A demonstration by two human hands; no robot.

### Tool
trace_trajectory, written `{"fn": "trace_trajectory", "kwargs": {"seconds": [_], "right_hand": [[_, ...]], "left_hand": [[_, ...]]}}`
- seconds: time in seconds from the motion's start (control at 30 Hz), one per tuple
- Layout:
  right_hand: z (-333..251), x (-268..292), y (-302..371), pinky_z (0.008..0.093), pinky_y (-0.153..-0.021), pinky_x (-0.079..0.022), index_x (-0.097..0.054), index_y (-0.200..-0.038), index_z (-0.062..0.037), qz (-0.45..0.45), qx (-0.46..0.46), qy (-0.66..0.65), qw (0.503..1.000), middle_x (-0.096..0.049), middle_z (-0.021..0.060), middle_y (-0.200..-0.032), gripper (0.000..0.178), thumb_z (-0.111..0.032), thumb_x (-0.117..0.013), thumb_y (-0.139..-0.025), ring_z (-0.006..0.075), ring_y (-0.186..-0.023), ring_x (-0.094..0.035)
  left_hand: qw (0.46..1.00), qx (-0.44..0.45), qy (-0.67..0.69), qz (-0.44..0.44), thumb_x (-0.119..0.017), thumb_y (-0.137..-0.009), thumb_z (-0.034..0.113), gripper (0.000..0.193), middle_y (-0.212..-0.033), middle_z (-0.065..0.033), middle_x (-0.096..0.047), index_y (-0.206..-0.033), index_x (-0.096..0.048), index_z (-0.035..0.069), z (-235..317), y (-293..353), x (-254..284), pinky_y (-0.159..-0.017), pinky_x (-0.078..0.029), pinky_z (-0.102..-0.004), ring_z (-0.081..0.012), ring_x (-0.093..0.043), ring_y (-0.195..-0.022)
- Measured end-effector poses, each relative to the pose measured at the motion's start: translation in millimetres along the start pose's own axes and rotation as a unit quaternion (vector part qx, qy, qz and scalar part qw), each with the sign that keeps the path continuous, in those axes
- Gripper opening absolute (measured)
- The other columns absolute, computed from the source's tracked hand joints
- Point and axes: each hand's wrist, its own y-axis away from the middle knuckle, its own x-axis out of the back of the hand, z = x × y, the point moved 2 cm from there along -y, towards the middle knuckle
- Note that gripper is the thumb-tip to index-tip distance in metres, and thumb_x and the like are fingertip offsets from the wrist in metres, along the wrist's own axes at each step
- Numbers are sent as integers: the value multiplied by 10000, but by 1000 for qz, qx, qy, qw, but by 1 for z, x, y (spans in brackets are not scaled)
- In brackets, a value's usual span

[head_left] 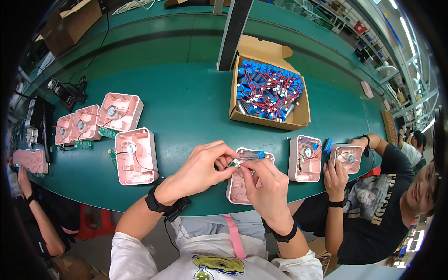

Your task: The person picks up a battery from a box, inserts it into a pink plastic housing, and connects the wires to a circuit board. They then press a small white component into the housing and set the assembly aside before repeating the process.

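Note:
Directly in front of me is an open pink plastic housing (234,190), with a blue-ended cylindrical battery (252,155) lying across its far end. Over the housing's left side, my left hand (201,167) pinches a small green circuit board, mostly covered by the fingers. A white connector (236,162) shows at the board's edge, between my two hands. My right hand (269,187) is closed at the fingertips on that connector from the right. Thin wires run down from there into the housing. Whether the plug is seated cannot be made out.
A cardboard box (268,122) of blue batteries with red wires stands beyond my hands, near a metal post (232,35). More pink housings (136,175) with speakers sit left. At right, a co-worker's hands (335,179) hold another housing beside a battery-fitted one (305,158).

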Motion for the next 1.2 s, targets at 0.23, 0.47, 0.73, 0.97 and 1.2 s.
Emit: {"fn": "trace_trajectory", "kwargs": {"seconds": [0.23,0.47,0.73,0.97,1.2], "right_hand": [[-4,-2,-1,304,-527,-475,-744,-955,-16,3,10,7,1000,-680,78,-818,140,28,-819,-844,174,-560,-587],[-6,-3,-2,306,-532,-463,-728,-947,-24,0,-2,31,1000,-647,63,-798,162,30,-825,-829,172,-566,-569],[-3,-5,0,323,-549,-474,-719,-944,-32,19,12,42,999,-637,60,-811,175,37,-821,-820,185,-597,-583],[-6,-11,1,352,-570,-495,-703,-944,-32,32,26,34,999,-638,77,-837,181,49,-807,-820,232,-636,-612],[-6,-18,2,416,-598,-519,-666,-953,-5,66,33,36,997,-624,124,-856,138,61,-738,-856,327,-720,-645]], "left_hand": [[997,-66,-28,18,-767,-884,-24,225,-929,-97,-639,-1095,-691,-33,3,1,-1,-703,-578,-306,-192,-671,-776],[998,-49,-28,29,-806,-855,-30,226,-948,-75,-687,-1073,-744,-18,2,0,-1,-717,-573,-284,-158,-663,-780],[998,-41,-26,33,-764,-870,-40,185,-948,-106,-673,-1050,-720,-41,5,1,0,-705,-575,-318,-201,-678,-777],[995,-73,-55,47,-804,-841,-53,187,-965,-81,-695,-1017,-744,-38,5,2,0,-683,-556,-297,-163,-652,-756],[994,-92,-53,40,-795,-843,-63,169,-958,-87,-697,-998,-732,-46,10,0,-1,-672,-552,-297,-166,-653,-754]]}}
